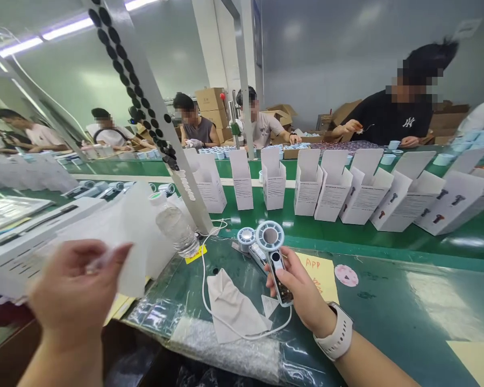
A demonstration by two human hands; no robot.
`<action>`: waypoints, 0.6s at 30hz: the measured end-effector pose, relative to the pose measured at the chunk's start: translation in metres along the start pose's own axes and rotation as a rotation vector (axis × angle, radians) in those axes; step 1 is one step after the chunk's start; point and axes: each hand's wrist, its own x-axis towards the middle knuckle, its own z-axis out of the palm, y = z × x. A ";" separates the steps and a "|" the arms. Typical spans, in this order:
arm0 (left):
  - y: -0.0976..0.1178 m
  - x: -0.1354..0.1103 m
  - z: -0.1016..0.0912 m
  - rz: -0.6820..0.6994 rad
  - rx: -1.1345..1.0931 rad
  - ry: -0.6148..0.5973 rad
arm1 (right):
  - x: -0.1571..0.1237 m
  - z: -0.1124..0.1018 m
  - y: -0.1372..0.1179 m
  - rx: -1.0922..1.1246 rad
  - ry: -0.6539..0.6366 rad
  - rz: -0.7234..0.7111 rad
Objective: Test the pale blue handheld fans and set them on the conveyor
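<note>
My right hand is closed around the handle of a small white handheld fan, its round head pointing away from me over the green bench. A second fan lies on the bench just left of it. My left hand is raised at the lower left, fingers pinched on a translucent white plastic bag. A white cloth and a white cable lie on the bench between my hands.
A row of open white cartons stands on the green conveyor. A clear bottle stands by a slanted metal post. Yellow notes lie near my right hand. Other people work across the line.
</note>
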 end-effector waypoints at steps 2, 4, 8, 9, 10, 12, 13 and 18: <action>0.020 -0.023 0.019 0.050 -0.017 -0.226 | -0.001 0.002 0.001 0.017 0.003 -0.004; 0.036 -0.048 0.042 0.092 0.019 -0.572 | -0.001 0.003 0.001 0.006 0.002 0.006; 0.048 -0.089 0.075 0.255 0.078 -1.075 | -0.001 0.005 -0.001 -0.013 0.006 0.013; 0.048 -0.095 0.079 0.308 0.091 -1.160 | -0.001 0.004 -0.002 -0.011 0.011 0.011; 0.047 -0.099 0.081 0.355 0.111 -1.225 | -0.001 0.004 -0.003 -0.010 0.015 0.011; 0.045 -0.101 0.082 0.416 0.165 -1.289 | -0.001 0.004 -0.004 -0.016 0.024 0.015; 0.043 -0.101 0.081 0.429 0.190 -1.301 | -0.001 0.003 -0.005 -0.027 0.026 0.018; 0.038 -0.095 0.078 0.399 0.153 -1.360 | -0.001 0.004 0.001 -0.081 -0.020 0.050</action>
